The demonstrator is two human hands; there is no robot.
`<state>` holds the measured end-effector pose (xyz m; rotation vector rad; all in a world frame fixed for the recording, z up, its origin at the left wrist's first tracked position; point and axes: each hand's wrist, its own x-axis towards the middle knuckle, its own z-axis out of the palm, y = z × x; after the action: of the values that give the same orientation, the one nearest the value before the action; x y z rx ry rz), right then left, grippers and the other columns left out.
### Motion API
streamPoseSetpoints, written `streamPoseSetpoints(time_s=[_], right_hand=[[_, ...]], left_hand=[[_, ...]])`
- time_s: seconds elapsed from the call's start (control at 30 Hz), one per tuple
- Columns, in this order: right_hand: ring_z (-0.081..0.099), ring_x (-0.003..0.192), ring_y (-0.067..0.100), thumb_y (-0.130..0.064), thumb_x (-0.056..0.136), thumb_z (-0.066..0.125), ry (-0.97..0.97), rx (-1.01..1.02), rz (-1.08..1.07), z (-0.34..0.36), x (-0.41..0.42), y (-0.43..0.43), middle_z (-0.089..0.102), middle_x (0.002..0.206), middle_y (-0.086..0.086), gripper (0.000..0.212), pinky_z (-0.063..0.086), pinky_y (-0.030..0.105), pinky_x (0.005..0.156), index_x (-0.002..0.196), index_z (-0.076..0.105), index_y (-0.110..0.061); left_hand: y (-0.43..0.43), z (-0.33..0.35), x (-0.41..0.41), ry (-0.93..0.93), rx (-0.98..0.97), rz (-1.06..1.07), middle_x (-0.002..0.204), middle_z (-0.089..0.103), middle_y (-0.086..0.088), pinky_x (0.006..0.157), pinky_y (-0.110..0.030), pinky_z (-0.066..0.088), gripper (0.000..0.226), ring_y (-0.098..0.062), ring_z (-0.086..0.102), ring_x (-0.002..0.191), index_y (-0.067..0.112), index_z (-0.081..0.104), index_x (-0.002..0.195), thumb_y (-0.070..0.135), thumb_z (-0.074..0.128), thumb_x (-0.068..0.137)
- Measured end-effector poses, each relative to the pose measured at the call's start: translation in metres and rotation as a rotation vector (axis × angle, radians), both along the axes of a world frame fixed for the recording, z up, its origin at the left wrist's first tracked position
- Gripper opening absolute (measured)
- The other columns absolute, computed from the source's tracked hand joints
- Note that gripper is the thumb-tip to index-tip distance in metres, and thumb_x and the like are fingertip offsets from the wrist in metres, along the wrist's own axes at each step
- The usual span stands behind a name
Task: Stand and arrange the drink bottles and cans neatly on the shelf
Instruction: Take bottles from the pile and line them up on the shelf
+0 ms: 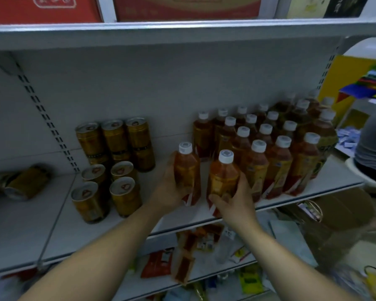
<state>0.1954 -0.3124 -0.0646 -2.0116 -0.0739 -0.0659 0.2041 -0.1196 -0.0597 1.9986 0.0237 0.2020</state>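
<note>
Left hand [166, 189]: centre of the frame, fingers wrapped round the left bottle [187, 173] at mid-body.
Right hand [239, 205]: just right of centre, fingers and thumb clasped about the lower half of the right bottle [223, 178].
Held bottles: both amber with white caps, near upright and side by side but apart. They are above the front part of the shelf [52, 224]; whether their bases rest on it cannot be told.
Bottle block [269, 148]: right of centre, many like bottles standing upright in close rows on the same shelf, just beside the right bottle.
Standing cans [115, 161]: left of centre, seven gold cans upright in rough rows, three at the back and four nearer the front.
Fallen can [24, 184]: far left, a gold can lying on its side, well apart from the standing ones.
Upper shelf [182, 29]: top of the frame, carrying red cartons [187, 7].
Lower shelf [204, 272]: bottom centre, holding loose packets, blurred.
</note>
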Motion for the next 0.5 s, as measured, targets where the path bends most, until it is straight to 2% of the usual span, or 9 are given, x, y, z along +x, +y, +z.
streamPoseSetpoints(time_s=[0.1, 0.17, 0.3, 0.37, 0.47, 0.5], right_hand=[[0.039, 0.134, 0.018, -0.031, 0.079, 0.078, -0.015, -0.032, -0.025, -0.008, 0.001, 0.001, 0.034, 0.148, -0.002, 0.093, 0.039, 0.033, 0.106, 0.151, 0.019, -0.03], [0.038, 0.134, 0.018, -0.031, 0.08, 0.077, -0.02, -0.071, -0.036, -0.01, 0.002, 0.001, 0.034, 0.149, -0.002, 0.093, 0.036, 0.028, 0.103, 0.152, 0.017, -0.029], [0.038, 0.134, 0.015, -0.029, 0.083, 0.075, -0.009, -0.077, -0.039, -0.01, 0.009, 0.005, 0.035, 0.148, -0.006, 0.092, 0.033, 0.022, 0.098, 0.153, 0.016, -0.028], [0.039, 0.133, 0.015, -0.028, 0.082, 0.076, -0.02, -0.07, -0.052, -0.012, 0.014, 0.009, 0.037, 0.148, -0.007, 0.091, 0.036, 0.026, 0.101, 0.153, 0.018, -0.027], [0.036, 0.134, 0.015, -0.029, 0.082, 0.075, -0.019, -0.083, -0.076, -0.012, 0.018, 0.013, 0.036, 0.149, -0.007, 0.092, 0.035, 0.026, 0.103, 0.153, 0.017, -0.026], [0.036, 0.135, 0.015, -0.03, 0.082, 0.075, -0.023, -0.084, -0.081, -0.013, 0.019, 0.014, 0.035, 0.15, -0.007, 0.092, 0.035, 0.027, 0.104, 0.153, 0.017, -0.025]], left_hand=[[-0.009, 0.002, 0.028, -0.069, 0.031, -0.012, 0.144, 0.042, -0.006, 0.109, -0.043, 0.038, 0.093, -0.019, 0.043, 0.132, 0.028, 0.019, 0.146, 0.008, 0.074, 0.073], [-0.015, 0.006, 0.048, -0.081, 0.054, -0.038, 0.146, 0.041, -0.005, 0.108, -0.037, 0.038, 0.095, -0.018, 0.043, 0.131, 0.033, 0.012, 0.145, 0.007, 0.073, 0.077], [-0.015, -0.002, 0.093, -0.078, 0.028, -0.067, 0.151, 0.033, -0.001, 0.106, -0.052, 0.039, 0.097, -0.025, 0.04, 0.134, 0.051, 0.013, 0.141, 0.029, 0.076, 0.07], [-0.014, -0.006, 0.112, -0.046, 0.025, -0.089, 0.152, 0.031, -0.003, 0.107, -0.054, 0.037, 0.102, -0.026, 0.038, 0.136, 0.045, 0.011, 0.145, 0.031, 0.076, 0.068], [-0.016, -0.009, 0.124, 0.018, 0.194, -0.056, 0.15, 0.035, -0.011, 0.11, -0.043, 0.033, 0.09, -0.031, 0.038, 0.135, 0.021, 0.014, 0.151, 0.025, 0.071, 0.081], [-0.015, -0.01, 0.124, 0.018, 0.212, -0.076, 0.15, 0.035, -0.011, 0.11, -0.042, 0.033, 0.09, -0.03, 0.038, 0.135, 0.02, 0.013, 0.151, 0.026, 0.07, 0.082]])
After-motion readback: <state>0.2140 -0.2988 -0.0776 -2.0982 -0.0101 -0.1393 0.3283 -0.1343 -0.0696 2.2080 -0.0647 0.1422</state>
